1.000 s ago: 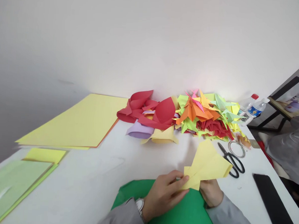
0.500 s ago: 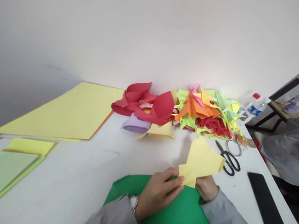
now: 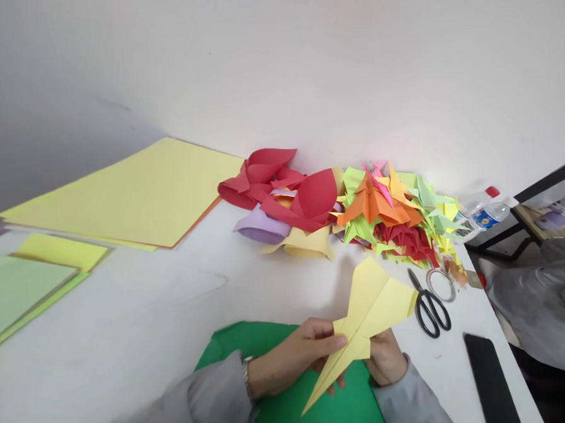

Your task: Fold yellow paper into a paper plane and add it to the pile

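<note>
Holding the folded yellow paper (image 3: 370,304) up off the table (image 3: 163,319), just above the green sheet (image 3: 281,416), we have it between both hands. L hand (image 3: 293,360) pinches it w/ thumb on top and fingers under, closed on the narrow waist approx. midway along. R hand (image 3: 387,361) sits curled behind the paper's right edge, touching it. Its fingertips are hidden by the paper, so we can't tell whether it clamps or only props.

Long axis runs diagonally. The sharp tip points down-left toward us and hangs past the L hand's fingers, over the green sheet. The wide winged end fans up-right, away from us, toward the scissors (image 3: 429,304) and tape ring (image 3: 440,284). So the tip lies nearer the L hand, the wide end nearer the R hand, w/ the waist between the two.

Phone (image 3: 493,387) lies well apart to the right. The pile of folded coloured paper (image 3: 390,220) sits at the back by the wall, not touching our piece.
</note>
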Available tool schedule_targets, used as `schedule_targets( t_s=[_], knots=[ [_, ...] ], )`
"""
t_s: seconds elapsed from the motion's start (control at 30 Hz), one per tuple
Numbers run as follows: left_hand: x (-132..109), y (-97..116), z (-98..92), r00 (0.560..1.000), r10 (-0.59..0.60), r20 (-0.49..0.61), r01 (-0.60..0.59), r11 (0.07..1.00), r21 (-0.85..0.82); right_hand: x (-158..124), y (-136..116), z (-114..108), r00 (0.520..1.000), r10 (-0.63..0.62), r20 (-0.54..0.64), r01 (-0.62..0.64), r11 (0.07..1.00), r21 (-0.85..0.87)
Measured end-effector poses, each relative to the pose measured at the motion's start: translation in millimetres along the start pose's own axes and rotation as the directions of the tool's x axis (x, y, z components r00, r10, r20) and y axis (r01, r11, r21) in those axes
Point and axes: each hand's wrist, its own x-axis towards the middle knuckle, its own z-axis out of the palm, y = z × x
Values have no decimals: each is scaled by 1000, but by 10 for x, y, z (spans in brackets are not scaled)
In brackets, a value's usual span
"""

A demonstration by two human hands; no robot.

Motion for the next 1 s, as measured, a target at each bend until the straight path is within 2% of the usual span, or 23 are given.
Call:
schedule_targets(
  t_s=[0.07,0.17,0.3,0.43,0.53,0.73,0.9,1.0],
  knots=[
    [-17,19,13,998,-43,56,47,996,-71,-2,22,-12,1000,10,15,-10,1000,7],
    [-23,31,19,998,-48,46,53,991,-124,7,61,-38,1000,-16,6,16,1000,22],
    [1,14,-6,997,-21,-79,12,993,-113,34,66,-27,996,-81,-45,83,996,45],
    [31,-23,-49,974,79,-213,-99,992,-82,46,26,23,974,-160,-157,185,971,153],
    [55,-51,-77,962,142,-233,-161,985,-63,43,43,21,970,-209,-125,226,964,141],
    [95,-104,-110,977,165,-135,-165,986,10,50,156,-85,978,-196,-72,196,981,0],
    [32,-33,-62,997,10,-77,-16,998,-69,45,114,-80,988,-152,-14,152,988,20],
    [-2,10,-3,995,-94,32,97,985,-144,23,38,-43,990,-59,131,57,998,20]
  ],
)
